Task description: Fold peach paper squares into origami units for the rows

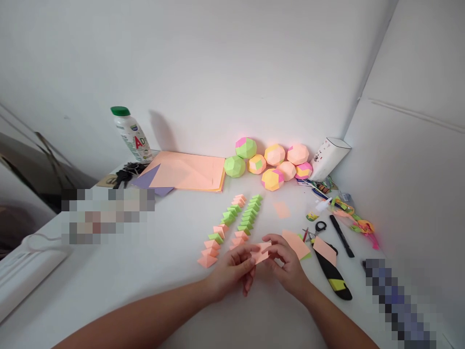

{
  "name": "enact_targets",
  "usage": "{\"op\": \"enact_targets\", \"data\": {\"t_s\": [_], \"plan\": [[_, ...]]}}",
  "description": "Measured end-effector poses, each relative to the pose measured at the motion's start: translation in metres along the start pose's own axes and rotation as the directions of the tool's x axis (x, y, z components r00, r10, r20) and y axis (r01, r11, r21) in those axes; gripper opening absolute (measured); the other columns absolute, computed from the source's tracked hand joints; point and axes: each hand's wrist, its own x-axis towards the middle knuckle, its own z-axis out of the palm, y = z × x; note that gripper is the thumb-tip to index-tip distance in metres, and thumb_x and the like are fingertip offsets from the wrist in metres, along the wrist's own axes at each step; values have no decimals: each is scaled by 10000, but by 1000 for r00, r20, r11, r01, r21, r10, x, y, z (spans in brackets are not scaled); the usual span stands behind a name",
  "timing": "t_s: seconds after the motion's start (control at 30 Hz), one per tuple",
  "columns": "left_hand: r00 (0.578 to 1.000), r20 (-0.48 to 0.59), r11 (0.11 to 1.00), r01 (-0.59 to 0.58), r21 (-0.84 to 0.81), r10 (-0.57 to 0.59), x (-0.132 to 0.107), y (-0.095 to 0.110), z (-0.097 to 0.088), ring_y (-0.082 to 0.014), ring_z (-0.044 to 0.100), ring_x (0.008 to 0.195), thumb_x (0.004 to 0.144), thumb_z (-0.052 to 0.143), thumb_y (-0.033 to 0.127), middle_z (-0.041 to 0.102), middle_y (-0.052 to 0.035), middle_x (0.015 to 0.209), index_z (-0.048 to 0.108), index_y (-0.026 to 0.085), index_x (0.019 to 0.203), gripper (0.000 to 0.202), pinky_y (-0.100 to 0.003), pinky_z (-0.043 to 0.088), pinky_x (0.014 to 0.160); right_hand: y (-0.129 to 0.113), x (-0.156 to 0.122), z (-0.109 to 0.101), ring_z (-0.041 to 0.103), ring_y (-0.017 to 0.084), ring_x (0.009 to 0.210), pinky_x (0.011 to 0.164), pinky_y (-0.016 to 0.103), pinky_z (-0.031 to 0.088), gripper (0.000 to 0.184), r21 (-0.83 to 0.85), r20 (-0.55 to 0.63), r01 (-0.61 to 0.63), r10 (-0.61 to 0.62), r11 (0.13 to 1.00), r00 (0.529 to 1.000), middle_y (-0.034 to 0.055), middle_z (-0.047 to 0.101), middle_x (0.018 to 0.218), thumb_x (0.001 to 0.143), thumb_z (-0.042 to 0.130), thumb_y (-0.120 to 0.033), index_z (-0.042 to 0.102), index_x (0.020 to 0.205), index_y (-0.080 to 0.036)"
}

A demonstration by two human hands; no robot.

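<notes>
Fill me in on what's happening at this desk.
A person is holding a small pink paper piece between the fingers of the left hand and right hand. Just beyond, folded paper pieces in pink and green lie in two rows. Farther back, multicoloured faceted balls sit clustered near the wall. A black-and-yellow cutter lies to the right.

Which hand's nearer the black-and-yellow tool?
Right. The right hand is just left of the black-and-yellow tool, not touching it; the left hand is farther left, beyond the right hand.
</notes>
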Motion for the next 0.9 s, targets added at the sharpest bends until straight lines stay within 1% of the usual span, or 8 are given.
{"op": "enact_targets", "data": {"t_s": [0.07, 0.13, 0.27, 0.37, 0.5, 0.6, 0.7, 0.9], "plan": [[999, 32, 996, 31, 82, -33, -2, 0, 0, -77, 462, 333, 779, 599, 519, 477, 94, 469, 546, 165, 1049, 448, -197, 381, 351, -2, 1, 0, 577, 172, 839, 709, 294, 509, 107, 26, -24, -25, 25, 999, 999, 98, 523, 1109, 840, 576, -278, 618, 797, -190], [997, 54, 987, 51, 153, -60, -3, 0, 0, -67, 389, 306, 814, 533, 544, 421, 105, 384, 564, 155, 978, 424, -184, 319, 346, -4, 2, 0, 572, 178, 848, 717, 289, 501, 149, 73, -21, -61, 63, 995, 998, 87, 543, 1021, 824, 610, -312, 622, 755, -180], [994, 107, 985, 9, 173, -28, -4, 0, 1, -64, 396, 360, 821, 498, 572, 462, 83, 426, 498, 174, 785, 400, -191, 325, 400, -4, 1, 2, 546, 145, 675, 625, 264, 459, 242, 186, 46, -202, 197, 961, 979, 25, 550, 731, 813, 628, -363, 571, 683, -167], [990, 137, 984, 17, 177, -42, -4, 2, 2, -73, 400, 388, 810, 501, 590, 457, 87, 450, 462, 188, 790, 404, -193, 334, 405, 0, -2, 5, 476, 111, 563, 536, 234, 388, 303, 188, 77, -321, 311, 928, 947, -22, 493, 606, 782, 658, -386, 509, 637, -166], [993, 83, 981, 66, 184, -82, -3, 1, 1, -63, 372, 355, 795, 536, 579, 451, 102, 440, 428, 203, 804, 392, -175, 257, 356, 5, -4, 7, 463, 98, 525, 494, 215, 338, 347, 178, 89, -418, 408, 891, 909, -47, 460, 575, 738, 700, -400, 455, 645, -172], [998, 28, 992, 46, 115, -49, -2, -2, 0, -49, 314, 326, 755, 618, 539, 393, 128, 403, 392, 215, 758, 395, -169, 192, 338, 8, -4, 7, 451, 92, 518, 487, 210, 328, 352, 197, 108, -423, 410, 884, 906, -56, 432, 575, 749, 687, -414, 445, 657, -175], [999, 19, 996, 38, 83, -39, -1, -3, -1, -34, 288, 350, 724, 682, 478, 369, 126, 423, 406, 202, 716, 391, -169, 183, 355, 7, -4, 7, 422, 86, 518, 485, 205, 319, 351, 208, 124, -427, 409, 880, 904, -59, 413, 571, 757, 676, -429, 455, 666, -171], [999, -43, 999, -30, 44, 32, -3, -4, 1, -26, 314, 451, 700, 722, 438, 433, 82, 676, 454, 204, 824, 376, -155, 242, 379, 4, -2, 5, 420, 89, 524, 495, 213, 330, 337, 205, 116, -419, 404, 884, 908, -44, 437, 579, 744, 677, -444, 532, 663, -151]]}}
